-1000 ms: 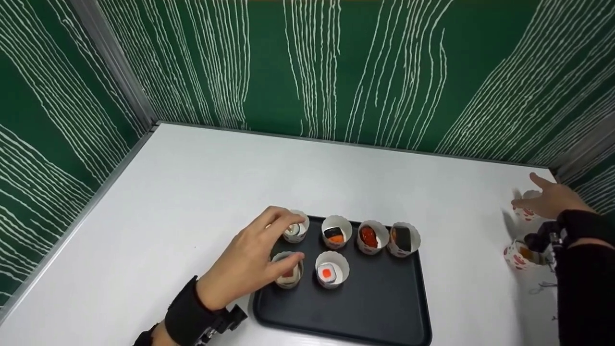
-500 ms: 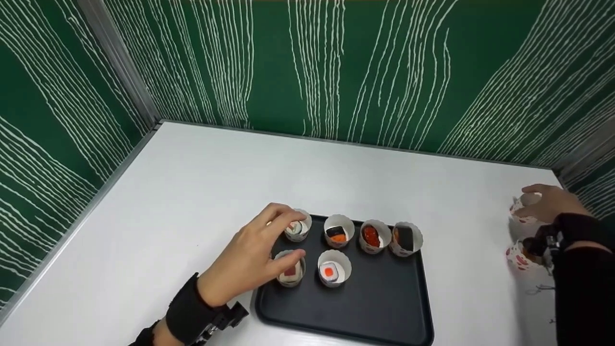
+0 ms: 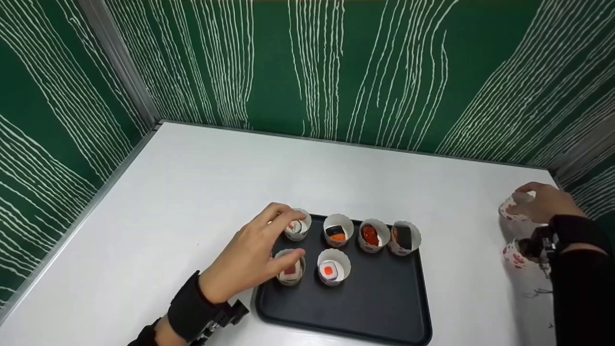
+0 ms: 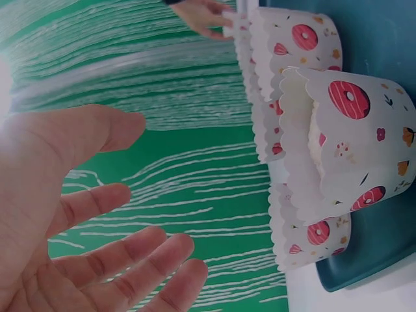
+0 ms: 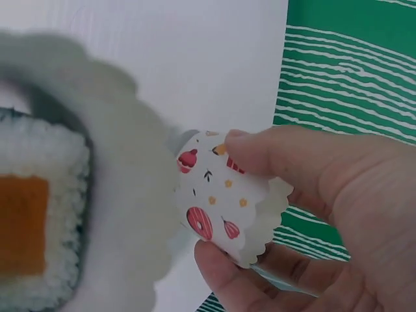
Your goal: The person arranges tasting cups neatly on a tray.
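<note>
My right hand [image 3: 547,204] grips a paper baking cup [image 5: 221,188] by its sides, thumb and fingers on opposite walls, at the table's far right. The cup has a scalloped rim and printed donuts; its inside is hidden in the right wrist view. Just in front of it stands another baking cup [image 3: 515,255], holding a sushi roll [image 5: 39,221] with an orange centre. Over the left side of a dark tray [image 3: 370,305], my left hand [image 3: 250,252] hovers with relaxed, spread fingers, overlapping two sushi cups in the head view. The left wrist view shows its palm holding nothing.
Along the tray's back edge stand several baking cups with toy-like sushi, among them a red-topped piece [image 3: 369,235] and a dark-wrapped one [image 3: 403,237]. Another cup [image 3: 334,267] stands nearer the front. Green walls with white lines [image 3: 269,62] bound the white table [image 3: 230,163].
My right hand has come down onto the far cup, closed its fingers round it and shifted it slightly left. My left hand has hardly moved.
</note>
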Action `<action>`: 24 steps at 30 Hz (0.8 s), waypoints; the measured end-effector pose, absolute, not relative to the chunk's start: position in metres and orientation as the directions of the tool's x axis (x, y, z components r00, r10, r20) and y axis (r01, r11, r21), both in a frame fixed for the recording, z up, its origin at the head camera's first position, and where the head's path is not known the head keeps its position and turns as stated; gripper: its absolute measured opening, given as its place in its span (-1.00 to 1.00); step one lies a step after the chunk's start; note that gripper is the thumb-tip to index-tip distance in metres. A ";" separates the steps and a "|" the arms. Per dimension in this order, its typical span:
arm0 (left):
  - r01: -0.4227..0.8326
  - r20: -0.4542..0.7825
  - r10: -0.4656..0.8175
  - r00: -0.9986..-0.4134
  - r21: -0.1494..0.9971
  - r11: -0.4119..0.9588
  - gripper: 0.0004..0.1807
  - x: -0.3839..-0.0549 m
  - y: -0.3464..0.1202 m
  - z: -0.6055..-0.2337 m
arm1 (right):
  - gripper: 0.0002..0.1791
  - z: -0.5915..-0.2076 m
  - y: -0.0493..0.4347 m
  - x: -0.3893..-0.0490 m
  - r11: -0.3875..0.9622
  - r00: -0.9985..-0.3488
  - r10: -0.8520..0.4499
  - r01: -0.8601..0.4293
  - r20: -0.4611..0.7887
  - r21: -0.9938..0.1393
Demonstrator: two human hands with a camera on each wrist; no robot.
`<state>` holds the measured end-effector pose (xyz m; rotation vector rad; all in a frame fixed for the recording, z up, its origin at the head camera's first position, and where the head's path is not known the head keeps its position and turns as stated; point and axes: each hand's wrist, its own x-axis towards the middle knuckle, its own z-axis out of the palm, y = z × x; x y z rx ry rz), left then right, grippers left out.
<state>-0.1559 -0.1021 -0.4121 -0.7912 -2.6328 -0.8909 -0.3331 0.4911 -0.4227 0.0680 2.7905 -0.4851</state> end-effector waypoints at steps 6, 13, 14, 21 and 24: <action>0.567 0.375 0.427 -0.823 0.498 0.656 -0.37 -0.156 -0.100 -0.414 | -0.07 -0.407 0.480 -0.326 0.948 -0.954 -0.037 0.060 -0.297 -0.313; 0.559 0.355 0.431 -0.829 0.521 0.645 -0.37 -0.155 -0.099 -0.415 | -0.02 -0.391 0.463 -0.316 0.956 -0.962 -0.082 -0.002 -0.262 -0.292; 0.556 0.352 0.430 -0.831 0.524 0.645 -0.37 -0.155 -0.099 -0.414 | -0.02 -0.389 0.460 -0.315 0.955 -0.962 -0.085 -0.004 -0.261 -0.296; 0.579 0.359 0.454 -0.815 0.518 0.630 -0.38 -0.158 -0.095 -0.410 | -0.01 -0.379 0.447 -0.305 0.953 -0.970 -0.100 -0.030 -0.221 -0.300; 0.578 0.352 0.459 -0.816 0.521 0.628 -0.37 -0.159 -0.093 -0.407 | -0.01 -0.375 0.443 -0.300 0.951 -0.973 -0.107 -0.040 -0.204 -0.307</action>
